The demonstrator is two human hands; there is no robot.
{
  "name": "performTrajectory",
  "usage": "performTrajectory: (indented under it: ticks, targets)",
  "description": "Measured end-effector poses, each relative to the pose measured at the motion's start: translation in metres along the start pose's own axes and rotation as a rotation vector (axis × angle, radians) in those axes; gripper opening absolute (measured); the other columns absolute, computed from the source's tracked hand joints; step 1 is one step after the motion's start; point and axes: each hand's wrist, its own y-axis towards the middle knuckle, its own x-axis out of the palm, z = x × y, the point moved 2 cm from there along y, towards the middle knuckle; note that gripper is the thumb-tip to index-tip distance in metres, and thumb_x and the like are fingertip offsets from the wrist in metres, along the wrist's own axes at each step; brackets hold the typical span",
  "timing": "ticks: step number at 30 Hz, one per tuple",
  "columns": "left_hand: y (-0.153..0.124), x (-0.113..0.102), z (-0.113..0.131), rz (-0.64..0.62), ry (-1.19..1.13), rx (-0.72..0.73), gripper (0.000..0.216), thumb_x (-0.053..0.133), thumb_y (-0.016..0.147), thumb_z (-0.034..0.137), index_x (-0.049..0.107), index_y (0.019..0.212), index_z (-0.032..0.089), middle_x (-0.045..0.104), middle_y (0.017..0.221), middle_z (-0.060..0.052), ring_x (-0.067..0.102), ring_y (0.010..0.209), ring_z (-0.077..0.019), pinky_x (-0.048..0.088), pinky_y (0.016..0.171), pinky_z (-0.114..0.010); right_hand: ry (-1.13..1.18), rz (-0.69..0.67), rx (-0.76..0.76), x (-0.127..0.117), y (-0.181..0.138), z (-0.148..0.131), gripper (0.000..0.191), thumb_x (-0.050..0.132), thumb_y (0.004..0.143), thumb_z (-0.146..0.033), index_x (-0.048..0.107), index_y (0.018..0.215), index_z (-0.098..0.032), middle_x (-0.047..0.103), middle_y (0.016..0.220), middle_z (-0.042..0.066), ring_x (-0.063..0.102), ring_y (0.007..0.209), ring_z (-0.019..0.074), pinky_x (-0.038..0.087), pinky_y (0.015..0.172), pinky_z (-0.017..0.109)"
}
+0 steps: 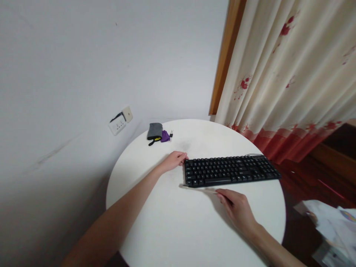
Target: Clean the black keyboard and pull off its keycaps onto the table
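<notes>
A pale wall [139,55] is rising behind a round white counter [167,226], and a cream curtain [272,78] with red flower marks is hanging on the right beside a strip of brown wood [226,59]. A black keyboard [230,172] is lying on the counter, right of its middle, its long side running roughly left to right. The left hand [175,159] is touching the keyboard's far left corner, its fingers bending close together; whether they are gripping the edge or only resting there, I cannot tell. The right hand [236,207] is closing thumb and fingers around one end of a slim pale stick [204,190], whose dark tip is pointing left and lying just beside the keyboard's near left corner; whether the two are touching, I cannot tell. Near the wall, a grey pouch [154,129], a purple cloth [165,136] and a black clip [171,135] are sitting in a small cluster
</notes>
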Motion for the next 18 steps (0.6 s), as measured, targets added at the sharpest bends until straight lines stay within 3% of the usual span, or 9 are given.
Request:
performTrajectory:
  ticks: [6,18]
  targets:
    - [0.002,0.0,-0.002,-0.009,-0.002,-0.003,0.046,0.048,0.09,0.05,0.07,0.085,0.011,0.067,0.075,-0.006,0.059,0.07,-0.0155,0.047,0.066,-0.028,-0.032,0.009,0.002,0.003,-0.001,0.005,0.028,0.047,0.098,-0.031,0.074,0.101,-0.021,0.077,0.097,0.005,0.072,0.081,0.0198,0.057,0.075,0.029]
    - [-0.001,-0.001,0.0,0.003,-0.009,0.007,0.048,0.05,0.089,0.053,0.071,0.084,0.011,0.068,0.073,-0.007,0.059,0.07,-0.016,0.048,0.065,-0.028,-0.149,0.02,0.198,-0.012,-0.006,0.02,0.038,0.044,0.097,-0.043,0.075,0.096,-0.022,0.077,0.093,0.006,0.072,0.075,0.0233,0.054,0.067,0.031]
